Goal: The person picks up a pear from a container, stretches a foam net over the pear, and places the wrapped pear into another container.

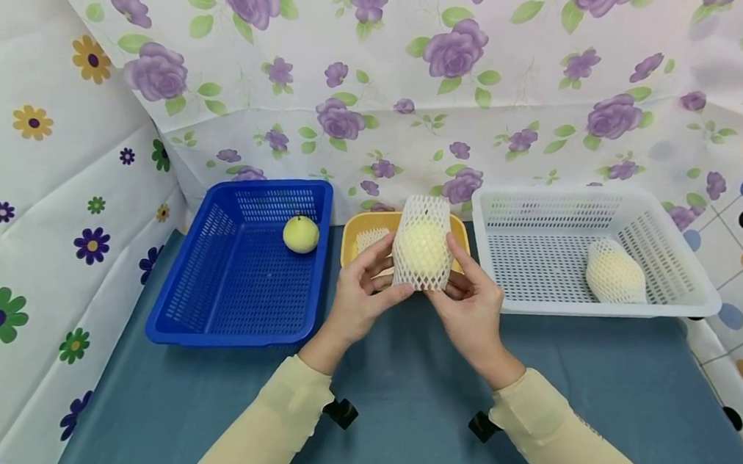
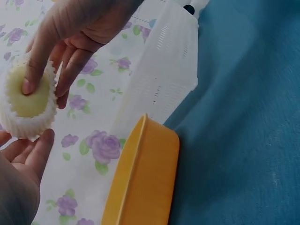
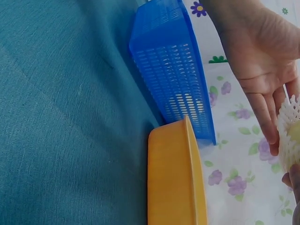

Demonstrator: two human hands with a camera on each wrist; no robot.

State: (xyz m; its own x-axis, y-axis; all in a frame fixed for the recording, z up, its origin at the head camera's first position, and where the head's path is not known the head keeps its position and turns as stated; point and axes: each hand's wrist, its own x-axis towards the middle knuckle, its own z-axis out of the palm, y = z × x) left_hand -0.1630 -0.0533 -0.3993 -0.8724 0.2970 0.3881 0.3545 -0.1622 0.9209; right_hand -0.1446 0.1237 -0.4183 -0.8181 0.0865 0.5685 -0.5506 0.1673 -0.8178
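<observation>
Above the yellow basket, a pale yellow pear [image 1: 422, 247] sits inside a white foam net [image 1: 428, 209], held up between both hands. My left hand [image 1: 363, 283] grips its left side with fingers and thumb. On its right side, my right hand [image 1: 471, 307] holds the net. In the left wrist view the right thumb presses the bare end of the pear [image 2: 40, 101], which shows through the net's opening. Another foam net [image 1: 371, 238] lies in the yellow basket [image 1: 353, 232], partly hidden by the left hand.
At the left, a blue basket [image 1: 229, 339] holds one bare pear [image 1: 301, 235]. A white basket [image 1: 577, 309] at the right contains a pear in a foam net [image 1: 615, 274]. All three baskets stand along the flowered backdrop [image 1: 405, 146] on a blue-green cloth [image 1: 407, 427].
</observation>
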